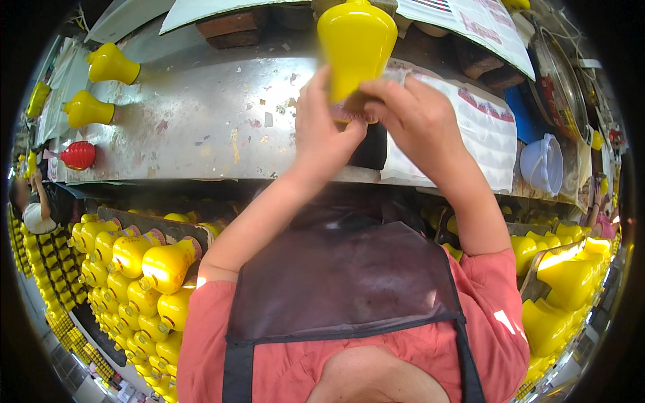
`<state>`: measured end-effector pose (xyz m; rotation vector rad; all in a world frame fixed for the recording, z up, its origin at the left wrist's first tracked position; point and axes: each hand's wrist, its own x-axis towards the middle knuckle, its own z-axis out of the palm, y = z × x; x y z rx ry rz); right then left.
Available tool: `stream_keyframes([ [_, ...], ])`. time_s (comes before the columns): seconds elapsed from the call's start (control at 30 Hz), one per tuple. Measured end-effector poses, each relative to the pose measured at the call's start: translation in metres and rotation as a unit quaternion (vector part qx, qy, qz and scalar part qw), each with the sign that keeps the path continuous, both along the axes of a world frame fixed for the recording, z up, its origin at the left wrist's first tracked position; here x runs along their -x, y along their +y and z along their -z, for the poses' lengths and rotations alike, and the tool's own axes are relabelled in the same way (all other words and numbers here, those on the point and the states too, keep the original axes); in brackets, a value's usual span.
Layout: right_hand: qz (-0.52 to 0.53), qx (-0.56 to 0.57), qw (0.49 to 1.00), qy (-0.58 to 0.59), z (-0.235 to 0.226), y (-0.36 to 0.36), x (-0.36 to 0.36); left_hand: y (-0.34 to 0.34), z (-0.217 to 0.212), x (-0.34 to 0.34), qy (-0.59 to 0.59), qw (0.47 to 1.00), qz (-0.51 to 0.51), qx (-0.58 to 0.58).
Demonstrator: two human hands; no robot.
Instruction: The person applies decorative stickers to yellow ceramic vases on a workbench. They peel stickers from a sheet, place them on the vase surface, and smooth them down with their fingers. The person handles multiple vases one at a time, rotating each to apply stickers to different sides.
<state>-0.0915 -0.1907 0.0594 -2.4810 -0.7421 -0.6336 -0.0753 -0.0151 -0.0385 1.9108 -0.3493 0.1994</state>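
A glossy yellow vase (356, 43) stands at the far middle of the metal bench, its wide shoulder away from me and its narrower foot toward me. My left hand (319, 124) curls around the left side of the foot, thumb near the front. On the right side, my right hand (410, 111) has its fingers bent and pinched together against the lower body. A patterned pinkish band (349, 115) shows at the foot between both hands. Blur hides whether my right fingers hold a small separate piece. Printed paper sheets (463, 151) lie beneath and beside my right hand.
Two yellow vases (89, 109) and a red ribbed bulb (78, 155) rest on the bench's left. A pale blue bucket (541, 164) stands at the right. Bricks (232, 28) support boards at the back. Racked yellow vases (171, 265) fill both sides below. Another person (39, 208) is far left.
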Motion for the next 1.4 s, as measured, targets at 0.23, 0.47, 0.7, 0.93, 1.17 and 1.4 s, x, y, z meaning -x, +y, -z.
stream_keyframes([
  [0.23,-0.062,0.112,0.992,0.013,-0.017,0.02,-0.011,0.002,-0.001,0.005,0.005,1.0,0.006,0.022],
  [0.47,-0.055,0.076,0.996,0.005,-0.011,0.005,-0.003,0.013,-0.006,0.004,-0.011,1.0,0.024,-0.011],
  [0.7,0.052,-0.019,0.998,0.026,0.019,-0.008,0.018,0.012,-0.013,-0.005,-0.132,0.984,0.009,-0.117],
  [0.93,0.027,-0.047,0.999,-0.003,0.03,-0.014,0.016,0.027,-0.005,-0.014,-0.094,0.989,0.069,-0.093],
  [1.17,-0.006,-0.076,0.997,0.014,0.041,-0.019,0.009,0.017,-0.008,-0.008,-0.128,0.986,0.01,-0.104],
  [1.4,0.03,-0.155,0.987,0.012,0.049,-0.026,0.006,0.027,-0.001,-0.015,-0.061,0.991,0.076,-0.097],
])
